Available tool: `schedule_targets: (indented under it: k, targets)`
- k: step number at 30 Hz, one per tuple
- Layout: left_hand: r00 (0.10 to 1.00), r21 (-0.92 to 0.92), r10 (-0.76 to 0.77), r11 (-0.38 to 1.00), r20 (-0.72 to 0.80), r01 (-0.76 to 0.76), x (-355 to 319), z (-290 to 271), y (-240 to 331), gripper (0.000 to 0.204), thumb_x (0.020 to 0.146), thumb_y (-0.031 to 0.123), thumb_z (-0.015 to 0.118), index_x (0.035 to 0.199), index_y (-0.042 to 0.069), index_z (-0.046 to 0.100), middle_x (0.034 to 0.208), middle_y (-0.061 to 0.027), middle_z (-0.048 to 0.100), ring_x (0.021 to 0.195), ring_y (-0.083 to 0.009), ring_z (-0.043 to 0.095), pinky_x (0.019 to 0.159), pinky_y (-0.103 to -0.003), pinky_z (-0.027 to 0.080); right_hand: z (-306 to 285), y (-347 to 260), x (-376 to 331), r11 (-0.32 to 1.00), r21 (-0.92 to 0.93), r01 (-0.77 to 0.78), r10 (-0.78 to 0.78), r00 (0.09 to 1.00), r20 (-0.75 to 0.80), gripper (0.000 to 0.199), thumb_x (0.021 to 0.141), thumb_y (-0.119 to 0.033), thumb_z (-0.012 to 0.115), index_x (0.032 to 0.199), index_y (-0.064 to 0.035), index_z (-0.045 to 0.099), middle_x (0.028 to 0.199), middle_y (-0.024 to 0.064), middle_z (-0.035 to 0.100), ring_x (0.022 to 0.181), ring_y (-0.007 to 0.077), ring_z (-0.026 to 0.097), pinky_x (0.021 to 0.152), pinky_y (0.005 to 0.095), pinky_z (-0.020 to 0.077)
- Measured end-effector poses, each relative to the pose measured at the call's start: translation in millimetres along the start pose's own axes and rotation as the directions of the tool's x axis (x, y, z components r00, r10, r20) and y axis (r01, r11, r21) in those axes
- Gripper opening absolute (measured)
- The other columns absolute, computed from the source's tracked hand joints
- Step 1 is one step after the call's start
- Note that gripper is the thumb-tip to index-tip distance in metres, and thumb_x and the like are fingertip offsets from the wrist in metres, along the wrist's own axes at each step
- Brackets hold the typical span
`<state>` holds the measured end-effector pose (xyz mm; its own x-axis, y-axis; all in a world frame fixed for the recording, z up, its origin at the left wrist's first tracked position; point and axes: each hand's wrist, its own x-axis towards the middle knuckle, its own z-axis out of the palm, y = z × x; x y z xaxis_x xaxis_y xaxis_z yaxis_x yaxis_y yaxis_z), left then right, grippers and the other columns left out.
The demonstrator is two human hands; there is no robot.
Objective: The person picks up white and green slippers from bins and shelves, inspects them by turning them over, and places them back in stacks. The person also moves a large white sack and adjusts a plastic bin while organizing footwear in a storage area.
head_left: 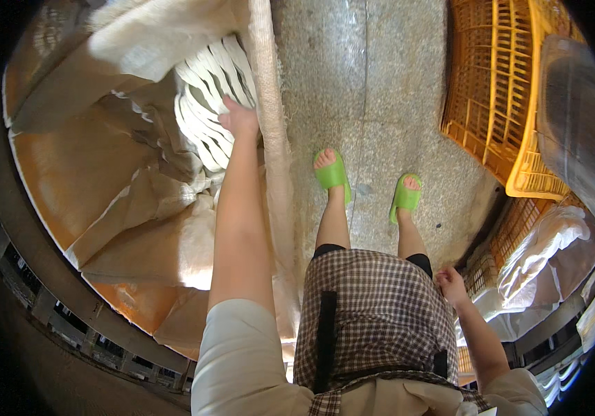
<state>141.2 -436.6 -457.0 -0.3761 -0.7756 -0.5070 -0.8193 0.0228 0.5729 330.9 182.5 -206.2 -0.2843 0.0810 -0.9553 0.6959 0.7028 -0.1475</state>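
My left hand (pixel 239 119) reaches down into a large container lined with woven sacking (pixel 114 201). It is closed at the right side of a stack of white wavy strips (pixel 204 104), which lie side by side in neat rows. Part of its fingers is hidden among the strips. By the right side of my checked apron (pixel 373 312) hangs my right hand (pixel 452 286), its fingers curled in, and I see nothing in them.
A yellow plastic crate (pixel 495 83) stands at the far right, with grey sheeting (pixel 574 118) over its side. Below it are another crate and crumpled white plastic (pixel 543 249). My feet, in green slides (pixel 332 170), stand on the speckled floor (pixel 373 90). The container's pale edge (pixel 269 104) runs beside my left arm.
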Motion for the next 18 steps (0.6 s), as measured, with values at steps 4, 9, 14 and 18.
schedule_targets:
  k: [4,9,14,18]
  targets:
    - [0.948,0.276,0.022,0.959,-0.317,0.070,0,29,-2,0.099,0.060,0.039,0.078,0.137,0.014,0.022,0.136,-0.0310,0.017,0.121,-0.0426,0.028,0.100,-0.047,0.029,43,-61,12,0.984,0.166,-0.060,0.048,0.996,0.076,0.013,0.088,-0.004,0.051,0.099,0.0021,0.053,0.086,0.0056,0.058,0.078,0.0117,0.054,0.075,0.0250,0.0451]
    - [0.919,0.499,0.073,0.855,-0.387,0.142,-12,16,39,0.077,0.060,0.032,0.074,0.125,0.010,0.039,0.129,-0.0305,0.026,0.116,-0.0440,0.034,0.098,-0.047,0.031,61,-125,16,0.950,0.296,0.102,-0.142,0.983,0.117,0.009,0.088,0.002,0.048,0.096,0.0012,0.053,0.084,0.0035,0.057,0.078,0.0105,0.054,0.075,0.0242,0.0442]
    - [0.926,0.340,0.170,0.939,-0.337,-0.049,-16,8,41,0.069,0.064,0.021,0.071,0.124,0.007,0.040,0.121,-0.0324,0.033,0.109,-0.0460,0.042,0.092,-0.046,0.038,73,-142,34,0.962,0.253,0.097,-0.122,0.989,0.083,0.007,0.089,-0.002,0.050,0.095,0.0010,0.054,0.082,0.0025,0.056,0.076,0.0102,0.052,0.074,0.0238,0.0440]
    - [0.959,0.227,0.120,0.972,-0.258,-0.061,-9,1,38,0.065,0.066,0.014,0.068,0.124,0.004,0.041,0.115,-0.0322,0.040,0.102,-0.0456,0.049,0.090,-0.046,0.042,83,-145,47,0.970,0.207,0.127,-0.147,0.986,0.084,0.008,0.089,-0.005,0.053,0.094,0.0010,0.054,0.082,0.0025,0.056,0.075,0.0099,0.052,0.071,0.0241,0.0441]
